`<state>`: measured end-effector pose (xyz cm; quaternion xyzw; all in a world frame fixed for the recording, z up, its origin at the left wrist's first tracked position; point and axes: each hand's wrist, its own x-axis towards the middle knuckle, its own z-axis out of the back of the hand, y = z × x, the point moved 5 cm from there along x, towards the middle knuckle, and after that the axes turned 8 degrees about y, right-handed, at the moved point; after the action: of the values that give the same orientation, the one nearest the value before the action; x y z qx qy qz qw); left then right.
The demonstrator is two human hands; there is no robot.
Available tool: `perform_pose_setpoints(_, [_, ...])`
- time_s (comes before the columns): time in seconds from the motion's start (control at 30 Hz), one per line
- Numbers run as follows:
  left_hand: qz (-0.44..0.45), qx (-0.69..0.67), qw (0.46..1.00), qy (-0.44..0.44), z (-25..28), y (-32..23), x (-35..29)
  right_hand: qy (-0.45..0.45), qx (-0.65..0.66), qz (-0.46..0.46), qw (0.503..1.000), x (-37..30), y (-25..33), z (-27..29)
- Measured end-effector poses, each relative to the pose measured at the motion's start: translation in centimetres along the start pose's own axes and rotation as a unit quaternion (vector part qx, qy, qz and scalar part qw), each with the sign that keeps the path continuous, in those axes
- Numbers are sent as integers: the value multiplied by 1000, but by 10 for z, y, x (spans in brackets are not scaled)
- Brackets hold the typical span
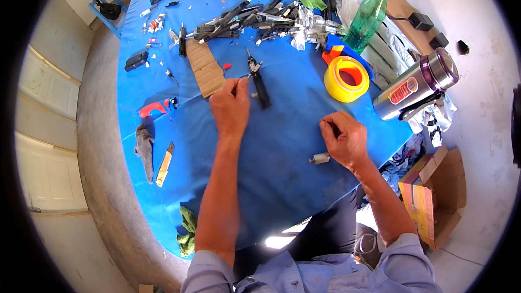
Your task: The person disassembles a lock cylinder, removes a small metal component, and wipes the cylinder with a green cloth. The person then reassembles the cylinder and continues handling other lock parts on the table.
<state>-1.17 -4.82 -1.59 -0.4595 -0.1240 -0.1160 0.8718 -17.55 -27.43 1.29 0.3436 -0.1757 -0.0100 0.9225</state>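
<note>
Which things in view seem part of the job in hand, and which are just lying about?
Probably part of the job, judging by nearness or likeness:
Black device, by the left hand
Small silvery cylinder, by the right hand
Perhaps the pile of black and silvery parts

Apparently just lying about:
Yellow tape roll
Green bottle
Silvery flask
Grey cloth

Left hand (230, 107): fingertips curled under; I cannot tell if they grip anything. Right hand (345, 138): palm hidden, any contents unseen by me. Pile (266, 18): parts overlap, too small to sort. Dark item (516, 130): cut by right rim, kind unknown. Shirt (282, 276): cut by lower edge.
</note>
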Motion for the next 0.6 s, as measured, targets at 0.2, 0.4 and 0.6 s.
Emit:
perform_pose_setpoints(0.2, [26,-110,993,-30,7,-1,-3,-1,-5,-1,1000,-1,1,0])
perform_pose_setpoints(0.4, [22,-162,985,-58,14,-4,-4,1,-8,-5,1000,-1,0,0])
perform_pose_setpoints(0.6, [33,-185,982,-30,15,-7,-7,0,-1,-8,1000,-1,0,0])
